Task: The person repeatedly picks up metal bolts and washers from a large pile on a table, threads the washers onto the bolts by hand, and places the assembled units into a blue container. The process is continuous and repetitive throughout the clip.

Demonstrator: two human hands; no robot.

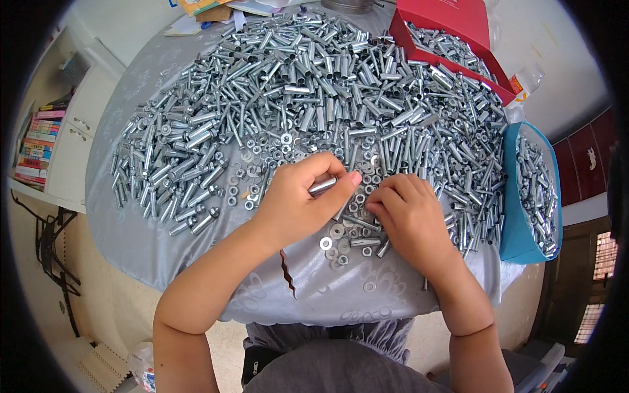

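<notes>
My left hand [303, 198] is closed round a shiny metal sleeve [322, 186], which lies between thumb and curled fingers. Just to its right, my right hand [411, 213] reaches down among small nuts and washers, fingertips pressed together; whatever they pinch is hidden. Loose flat washers [325, 243] and hex nuts [367, 251] lie on the cloth below and between the hands. Long thin bolts [396, 147] are heaped beyond the right hand. A large pile of metal sleeves [321, 69] spreads across the far side. Thicker bolts with sleeves and nuts [180, 167] are gathered at the left.
A grey patterned cloth [131, 245] with a wavy tear [286, 275] covers the round table. At the right edge stands a blue bin [515, 216] of bolts. A red box [419, 56] of metal parts sits far right, near a clear plastic bottle [527, 80]. Papers [187, 25] lie far left.
</notes>
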